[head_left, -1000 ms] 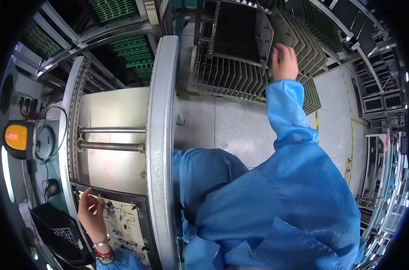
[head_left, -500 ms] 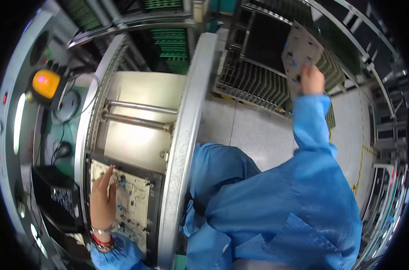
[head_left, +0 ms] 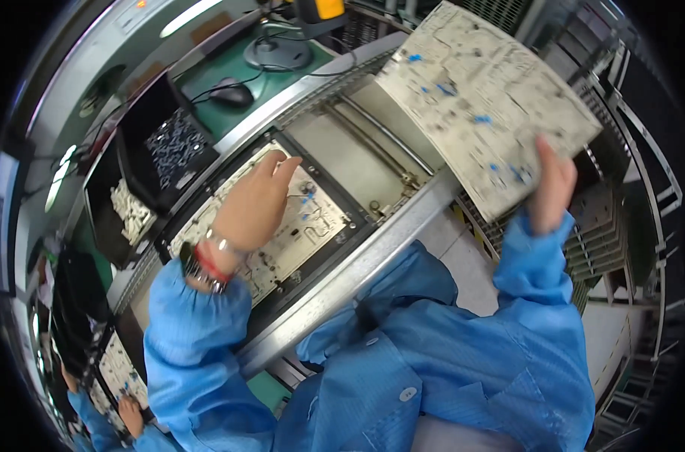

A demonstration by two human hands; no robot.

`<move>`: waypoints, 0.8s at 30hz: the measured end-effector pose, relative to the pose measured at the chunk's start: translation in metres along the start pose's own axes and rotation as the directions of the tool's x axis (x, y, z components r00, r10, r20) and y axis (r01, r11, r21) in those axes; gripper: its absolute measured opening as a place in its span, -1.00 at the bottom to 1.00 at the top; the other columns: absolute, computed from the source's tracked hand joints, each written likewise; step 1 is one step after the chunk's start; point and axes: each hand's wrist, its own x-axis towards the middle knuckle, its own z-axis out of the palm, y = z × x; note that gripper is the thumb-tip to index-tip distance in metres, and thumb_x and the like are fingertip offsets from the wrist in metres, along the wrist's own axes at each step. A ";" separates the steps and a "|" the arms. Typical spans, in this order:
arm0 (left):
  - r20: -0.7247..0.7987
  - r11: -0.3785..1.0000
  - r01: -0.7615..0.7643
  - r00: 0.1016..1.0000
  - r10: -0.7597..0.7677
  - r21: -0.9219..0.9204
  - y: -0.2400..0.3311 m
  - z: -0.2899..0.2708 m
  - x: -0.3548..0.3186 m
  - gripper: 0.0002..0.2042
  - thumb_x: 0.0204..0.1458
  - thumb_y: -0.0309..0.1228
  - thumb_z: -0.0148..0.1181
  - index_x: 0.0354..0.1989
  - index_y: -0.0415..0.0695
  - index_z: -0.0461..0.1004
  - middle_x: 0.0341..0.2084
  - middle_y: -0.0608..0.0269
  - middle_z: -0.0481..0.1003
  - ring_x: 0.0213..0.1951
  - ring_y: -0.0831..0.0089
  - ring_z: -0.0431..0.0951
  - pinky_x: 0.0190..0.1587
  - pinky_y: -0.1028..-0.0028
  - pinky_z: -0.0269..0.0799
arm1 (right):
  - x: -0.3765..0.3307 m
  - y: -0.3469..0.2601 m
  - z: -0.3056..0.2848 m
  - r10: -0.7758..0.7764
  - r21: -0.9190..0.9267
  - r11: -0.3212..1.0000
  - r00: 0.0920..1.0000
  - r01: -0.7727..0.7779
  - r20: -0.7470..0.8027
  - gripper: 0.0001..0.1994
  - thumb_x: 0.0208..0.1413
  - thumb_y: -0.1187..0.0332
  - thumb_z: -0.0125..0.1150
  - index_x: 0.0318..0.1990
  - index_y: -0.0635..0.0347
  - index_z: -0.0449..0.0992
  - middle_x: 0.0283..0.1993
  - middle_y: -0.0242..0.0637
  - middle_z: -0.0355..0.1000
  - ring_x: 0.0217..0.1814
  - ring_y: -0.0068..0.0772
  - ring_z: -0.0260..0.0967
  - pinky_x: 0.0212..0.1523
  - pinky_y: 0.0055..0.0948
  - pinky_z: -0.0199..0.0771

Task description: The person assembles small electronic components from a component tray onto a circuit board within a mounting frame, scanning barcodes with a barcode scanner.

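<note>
Sleeves: blue smock sleeves (head_left: 207,354) run up from the lower edge to both wrists.
Left wrist: a red band and a metal watch (head_left: 205,270) sit just below the hand.
Left hand (head_left: 252,207): it rests palm down on the pale circuit board (head_left: 301,226) that lies in the dark carrier frame (head_left: 357,197); fingers are held close together and stretched flat, their tips near the board's upper edge, gripping nothing.
Front rail: a grey metal conveyor rail (head_left: 357,275) runs diagonally just below the frame, between it and the person's body.
Right hand (head_left: 549,188): raised, it holds a second circuit board (head_left: 482,102) by its lower right corner, fingers closed against the near face; the thumb is hidden behind the board.
Second board: pale with small blue parts, tilted, in the air above the conveyor bed and well apart from the framed board.
Left side: open black bins (head_left: 150,169), one with white parts.
Far back: a computer mouse (head_left: 233,93) on a green mat (head_left: 229,64).
Lower left corner: another person's hands (head_left: 128,414) at more boards.
</note>
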 end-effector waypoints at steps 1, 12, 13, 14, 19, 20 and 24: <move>-0.057 0.998 -0.043 0.997 0.045 0.035 0.012 -0.016 -0.012 -0.55 -0.17 -0.66 -0.01 0.00 -0.23 0.22 -0.10 -0.06 0.28 -0.16 0.02 0.39 -0.13 0.22 0.35 | 0.009 0.010 0.036 0.025 0.269 0.963 1.000 -0.025 0.002 -0.71 0.07 0.39 0.11 -0.10 0.40 0.41 -0.10 -0.24 0.42 -0.10 -0.48 0.36 -0.07 -0.53 0.27; -0.751 0.013 0.943 -0.255 -0.609 -0.331 0.140 0.025 -0.489 -0.63 0.11 -0.46 -0.04 0.08 -0.34 0.20 -0.03 -0.02 0.34 0.03 0.23 0.34 0.09 0.35 0.23 | 0.065 0.077 0.205 0.373 0.417 0.737 0.835 -0.532 0.406 -0.68 0.19 0.22 -0.04 0.07 0.03 0.25 0.01 -0.45 0.32 -0.08 -0.53 0.27 -0.14 -0.48 0.18; -0.714 -0.154 0.898 -0.423 -0.558 -0.412 0.164 0.077 -0.568 -0.58 0.07 -0.43 0.02 0.08 -0.37 0.19 -0.03 -0.08 0.34 0.04 0.21 0.34 0.10 0.34 0.23 | 0.067 0.079 0.213 0.376 0.407 0.740 0.831 -0.536 0.411 -0.69 0.19 0.21 -0.03 0.06 0.01 0.26 0.00 -0.45 0.33 -0.08 -0.54 0.27 -0.14 -0.47 0.18; -0.724 -0.396 0.892 -0.421 -0.546 -0.220 0.206 0.127 -0.617 -0.64 0.11 -0.35 -0.03 0.00 -0.36 0.27 -0.09 -0.14 0.35 -0.07 0.04 0.38 0.02 0.25 0.28 | 0.070 0.078 0.225 0.373 0.394 0.742 0.822 -0.543 0.430 -0.70 0.19 0.20 -0.03 0.05 -0.02 0.27 -0.02 -0.46 0.34 -0.09 -0.54 0.27 -0.15 -0.45 0.18; -0.506 -0.724 0.671 -0.574 -0.643 0.159 0.274 0.218 -0.526 -0.66 0.02 -0.19 0.02 -0.26 -0.27 0.42 -0.35 -0.11 0.45 -0.32 -0.01 0.46 -0.21 0.17 0.40 | 0.089 0.098 0.254 0.312 0.442 0.760 0.864 -0.477 0.395 -0.75 0.19 0.22 -0.03 -0.02 0.03 0.28 -0.12 -0.45 0.38 -0.24 -0.54 0.33 -0.38 -0.52 0.26; -0.674 -0.620 0.738 -0.319 -0.666 0.264 0.293 0.242 -0.555 -0.65 0.05 -0.18 0.03 -0.23 -0.28 0.39 -0.34 -0.13 0.43 -0.30 -0.04 0.43 -0.20 0.17 0.38 | 0.090 0.097 0.263 0.318 0.440 0.750 0.853 -0.494 0.415 -0.75 0.19 0.22 -0.03 -0.02 0.03 0.28 -0.12 -0.45 0.38 -0.24 -0.54 0.33 -0.38 -0.52 0.26; -0.408 -0.723 0.691 -0.659 -0.631 0.002 0.295 0.250 -0.592 -0.59 0.14 -0.13 -0.10 -0.28 -0.35 0.33 -0.35 -0.18 0.36 -0.31 -0.11 0.37 -0.19 0.12 0.31 | 0.100 0.105 0.275 0.315 0.487 0.722 0.861 -0.491 0.400 -0.76 0.20 0.21 -0.05 -0.03 0.03 0.28 -0.13 -0.44 0.38 -0.24 -0.53 0.34 -0.39 -0.50 0.26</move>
